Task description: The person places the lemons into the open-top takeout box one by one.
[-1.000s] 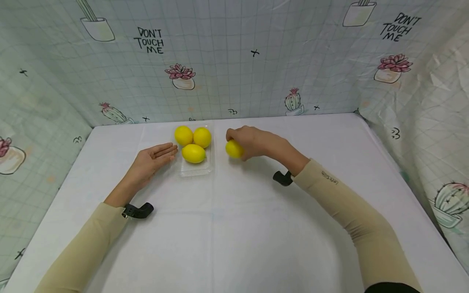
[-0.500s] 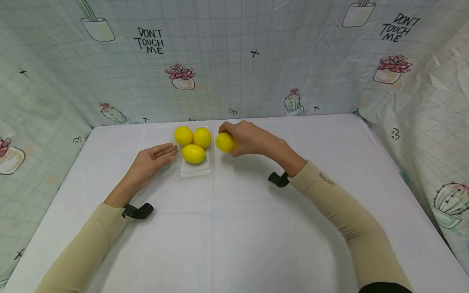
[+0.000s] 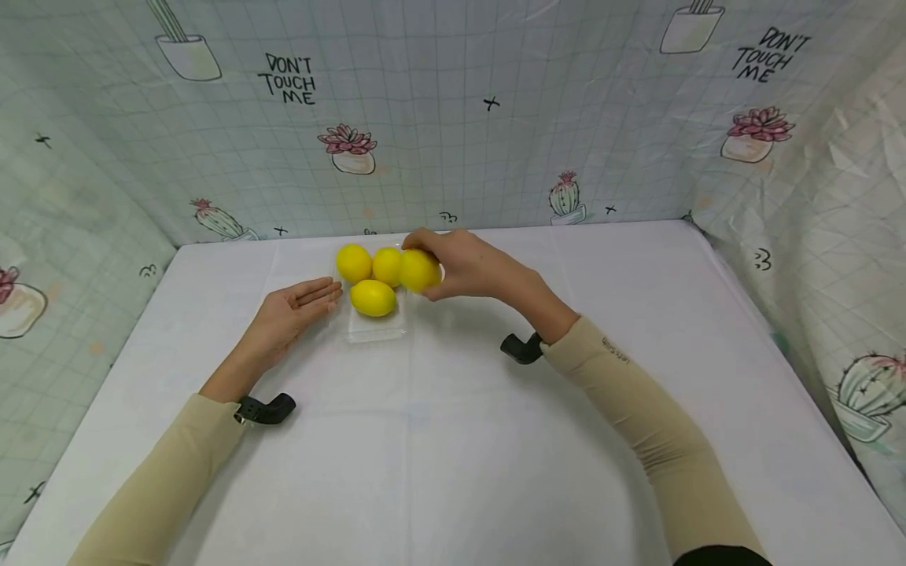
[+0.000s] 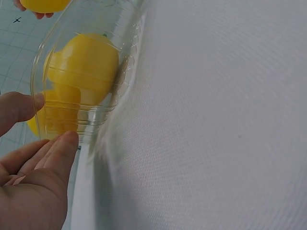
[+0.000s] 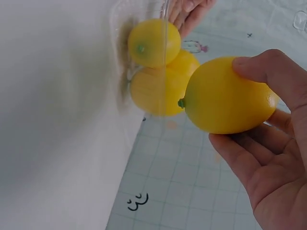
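Observation:
Between thumb and fingers my right hand (image 3: 470, 263) grips a yellow lemon (image 5: 228, 96) with a small green tip. This lemon is held above the right side of a clear plastic box (image 3: 377, 333). Inside the box lie three more lemons: one at the back left (image 3: 354, 262), one at the back right (image 3: 386, 266), partly covered by the held one, and one in front (image 3: 373, 298). At the box's left side is my left hand (image 3: 293, 314), fingers straight, palm turned up. In the left wrist view its fingertips (image 4: 70, 139) are at the clear wall.
A white cloth covers the table (image 3: 453, 440). Behind it and at both sides hangs a patterned curtain (image 3: 439, 141) with cactus drawings. Black wrist mounts (image 3: 265, 409) stick out from both forearms.
My right hand has carried the lemon leftward, from beside the box to over its right edge. My left hand and the three lemons in the box have stayed in place.

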Demonstrator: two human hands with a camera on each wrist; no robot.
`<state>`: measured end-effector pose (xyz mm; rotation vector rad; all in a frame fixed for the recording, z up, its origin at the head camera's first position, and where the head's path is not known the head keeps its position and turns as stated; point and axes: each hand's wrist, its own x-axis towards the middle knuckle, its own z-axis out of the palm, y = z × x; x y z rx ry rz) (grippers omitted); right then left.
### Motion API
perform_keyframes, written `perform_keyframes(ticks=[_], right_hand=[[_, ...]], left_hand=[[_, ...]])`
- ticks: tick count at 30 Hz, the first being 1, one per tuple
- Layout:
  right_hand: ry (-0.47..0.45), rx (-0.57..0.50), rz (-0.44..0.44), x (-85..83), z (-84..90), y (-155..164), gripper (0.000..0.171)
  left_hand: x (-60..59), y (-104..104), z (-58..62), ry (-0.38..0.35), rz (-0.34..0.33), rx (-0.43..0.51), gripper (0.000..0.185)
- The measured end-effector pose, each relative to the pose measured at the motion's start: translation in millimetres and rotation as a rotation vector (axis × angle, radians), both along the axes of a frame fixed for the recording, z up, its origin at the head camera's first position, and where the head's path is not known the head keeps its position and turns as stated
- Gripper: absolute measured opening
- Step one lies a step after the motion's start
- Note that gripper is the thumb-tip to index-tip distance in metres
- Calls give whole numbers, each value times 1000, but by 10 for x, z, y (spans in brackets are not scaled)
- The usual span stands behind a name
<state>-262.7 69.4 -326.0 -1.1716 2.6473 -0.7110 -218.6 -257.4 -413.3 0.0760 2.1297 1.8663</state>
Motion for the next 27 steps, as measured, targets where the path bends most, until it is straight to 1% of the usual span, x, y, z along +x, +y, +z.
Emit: perform_keyframes(ticks=[5,10,13,16,20,25,27], right_hand=[[14,-26,26,-17,-24,-89,61],[-8,-99,32,-53,-56,-199,59],[-28,-103,27,-82,-79,-281,58],[-47,-69,16,-111,-128,-377,57],[-54,15,1,-123,-202,-501,54],[-37,121,-16,-106,-249,-634,54],[-26,163,-15,-91,-267,-679,53]], left_hand=[[-4,3,-10,5,15,-4,70],[-4,2,-9,-3,12,4,70],[-7,10,-13,-6,20,9,69],[-13,13,-22,3,14,5,68],[-13,10,-19,9,2,9,69],[-13,-2,-13,-5,5,26,71],[-10,-11,-9,-11,11,16,71]])
